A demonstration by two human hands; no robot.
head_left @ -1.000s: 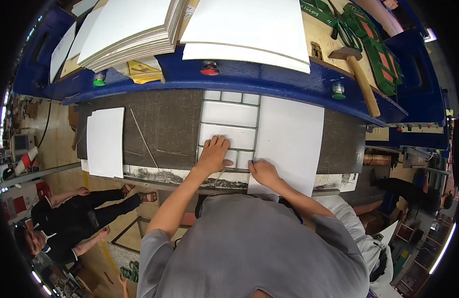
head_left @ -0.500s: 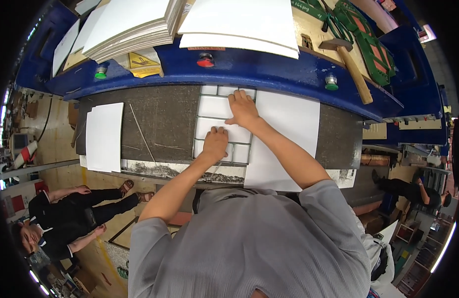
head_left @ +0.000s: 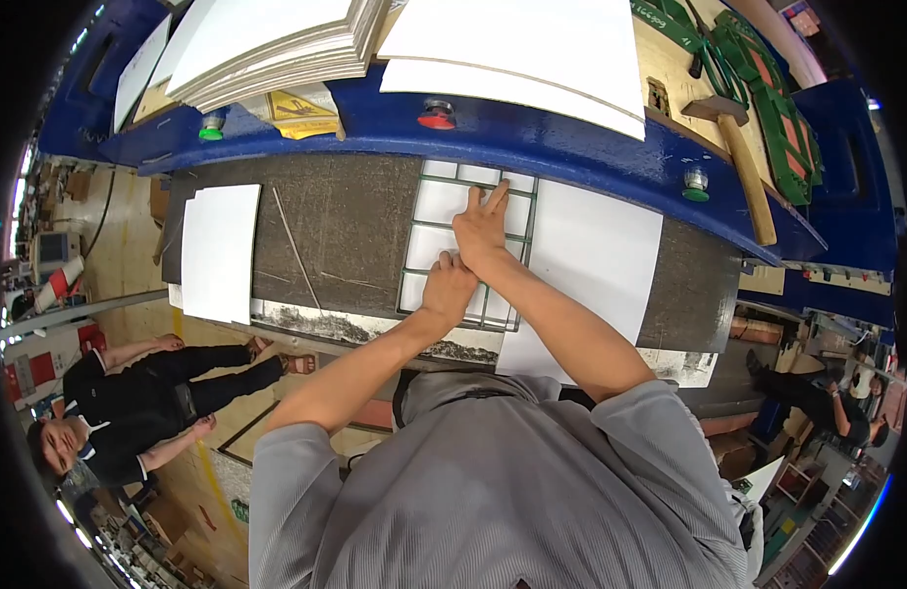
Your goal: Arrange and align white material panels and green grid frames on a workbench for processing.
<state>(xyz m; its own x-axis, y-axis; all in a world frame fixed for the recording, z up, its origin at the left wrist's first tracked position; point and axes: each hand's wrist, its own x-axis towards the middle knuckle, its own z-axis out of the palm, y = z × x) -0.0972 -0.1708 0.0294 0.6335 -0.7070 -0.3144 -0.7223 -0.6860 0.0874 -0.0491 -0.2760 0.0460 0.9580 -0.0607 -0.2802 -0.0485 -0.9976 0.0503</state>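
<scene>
A rectangular grid frame of thin dark-green strips (head_left: 408, 257) lies on white sheet material on the dark bench. My right hand (head_left: 481, 228) rests on its middle, palm down, with two fingers stretched apart toward the far cross strips. Just nearer to me, my left hand (head_left: 448, 287) lies on the grid against my right wrist. Its fingers are bent and reach forward, and the thumb is hidden. Neither hand lifts anything. Beside the grid, to the right, a large white sheet (head_left: 596, 275) overhangs the bench's near edge.
A small stack of white boards (head_left: 220, 253) lies left on the bench, near a thin strip (head_left: 294, 245). Beyond the blue machine edge (head_left: 375, 128) are board stacks (head_left: 267, 44), red (head_left: 437, 115) and green (head_left: 696, 185) buttons, and a hammer (head_left: 748, 172). A person (head_left: 139, 407) is at left.
My left hand has shifted forward and right, up against my right wrist. On my right hand, two fingers now point apart along the grid. The whole view has tilted slightly.
</scene>
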